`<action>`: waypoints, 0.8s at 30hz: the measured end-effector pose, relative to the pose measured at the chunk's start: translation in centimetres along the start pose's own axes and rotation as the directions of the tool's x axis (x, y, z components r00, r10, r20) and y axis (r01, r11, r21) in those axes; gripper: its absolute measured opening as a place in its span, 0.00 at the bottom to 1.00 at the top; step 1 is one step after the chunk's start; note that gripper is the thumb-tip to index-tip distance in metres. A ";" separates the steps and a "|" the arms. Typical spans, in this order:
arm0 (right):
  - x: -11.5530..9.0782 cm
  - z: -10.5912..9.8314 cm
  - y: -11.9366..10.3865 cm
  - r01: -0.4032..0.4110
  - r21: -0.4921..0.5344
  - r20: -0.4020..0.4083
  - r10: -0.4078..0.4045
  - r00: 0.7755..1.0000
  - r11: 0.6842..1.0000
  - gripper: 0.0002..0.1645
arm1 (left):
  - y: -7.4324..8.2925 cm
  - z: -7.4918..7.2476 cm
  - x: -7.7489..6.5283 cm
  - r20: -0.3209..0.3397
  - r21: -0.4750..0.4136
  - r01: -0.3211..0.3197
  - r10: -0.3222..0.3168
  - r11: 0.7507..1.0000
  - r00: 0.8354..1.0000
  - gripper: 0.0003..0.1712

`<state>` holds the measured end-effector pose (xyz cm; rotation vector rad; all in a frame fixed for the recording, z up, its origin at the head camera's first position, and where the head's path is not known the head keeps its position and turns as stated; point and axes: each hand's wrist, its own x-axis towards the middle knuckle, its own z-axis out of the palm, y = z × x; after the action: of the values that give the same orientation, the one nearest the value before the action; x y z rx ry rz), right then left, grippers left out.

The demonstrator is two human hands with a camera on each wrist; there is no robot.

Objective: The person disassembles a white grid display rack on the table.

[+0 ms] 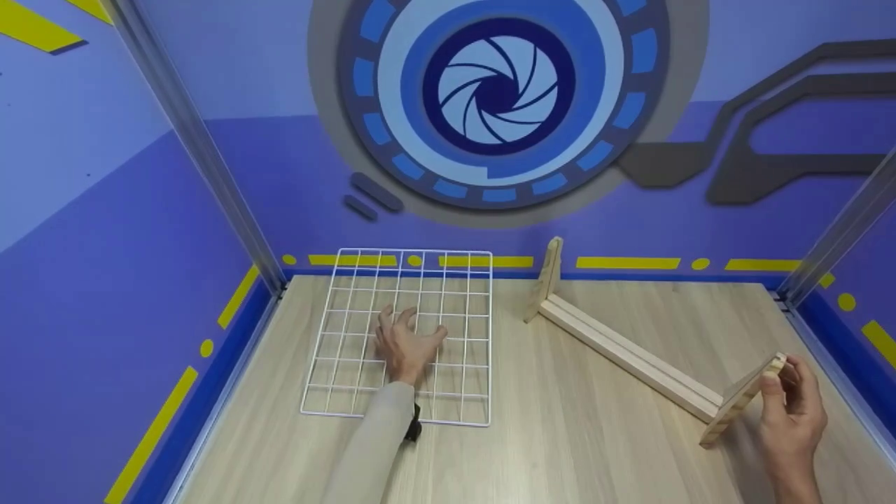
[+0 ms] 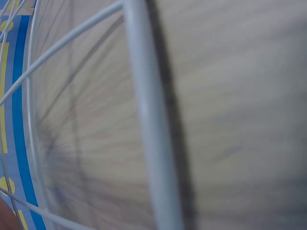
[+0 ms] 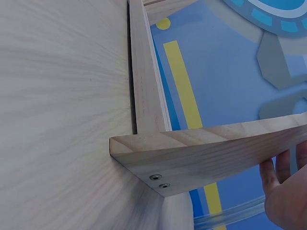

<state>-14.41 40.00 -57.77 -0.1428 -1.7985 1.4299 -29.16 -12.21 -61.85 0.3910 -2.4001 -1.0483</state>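
A white wire grid panel (image 1: 490, 308) is on the left of the table, its far edge overlapping the back wall in the head view. My left hand (image 1: 407, 346) grips its wires near the middle, thumb and fingers spread and bent. Close up in the left wrist view, a thick edge wire (image 2: 148, 110) casts a shadow on the table beside it. To the right stands a wooden frame (image 1: 630, 353): a long grooved bar joining two upright end boards. My right hand (image 1: 792, 416) holds the near end board (image 3: 216, 153) by its upper end, thumb on the edge. Two screws (image 3: 155, 177) show low on that board.
The light wood table (image 1: 546, 448) is bounded by a back wall (image 1: 280, 161) with printed graphics and a side wall on the left and right. Metal posts (image 1: 203, 154) rise at the back corners. A dark band (image 1: 414, 423) sits on my left wrist.
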 end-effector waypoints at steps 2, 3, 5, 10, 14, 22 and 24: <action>0.0 0.1 -0.1 -0.011 -0.002 -0.001 0.011 1.000 1.000 0.27 | -0.1 0.1 0.0 -0.002 0.008 0.006 -0.006 1.000 1.000 0.41; 0.0 0.1 -0.1 -0.017 0.000 -0.002 0.017 1.000 1.000 0.27 | -0.1 0.1 0.0 -0.002 0.012 0.008 -0.008 1.000 1.000 0.41; 0.0 0.1 -0.1 -0.024 -0.006 -0.007 0.024 1.000 1.000 0.27 | -0.3 0.3 0.0 0.000 0.018 0.012 -0.012 1.000 1.000 0.41; 0.0 0.1 -0.2 -0.039 0.000 -0.019 0.039 0.999 0.999 0.27 | -0.4 0.4 0.1 0.019 0.010 0.024 -0.024 1.000 1.000 0.41; 0.0 0.1 -0.2 -0.040 -0.003 -0.021 0.040 0.999 0.999 0.27 | -0.5 0.5 0.1 0.036 0.007 0.046 -0.047 0.999 0.998 0.41; 0.0 0.0 -0.2 -0.027 -0.020 -0.020 0.026 0.999 0.999 0.27 | -0.6 0.6 0.3 0.040 0.032 0.067 -0.068 0.997 0.997 0.41; -0.1 0.0 -0.2 -0.028 0.000 -0.018 0.028 0.999 1.000 0.27 | -0.6 0.6 0.3 0.043 0.026 0.071 -0.072 0.997 0.996 0.41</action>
<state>-14.31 39.89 -57.63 -0.1806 -1.7885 1.4437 -29.67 -12.34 -62.60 0.4703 -2.4564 -1.0697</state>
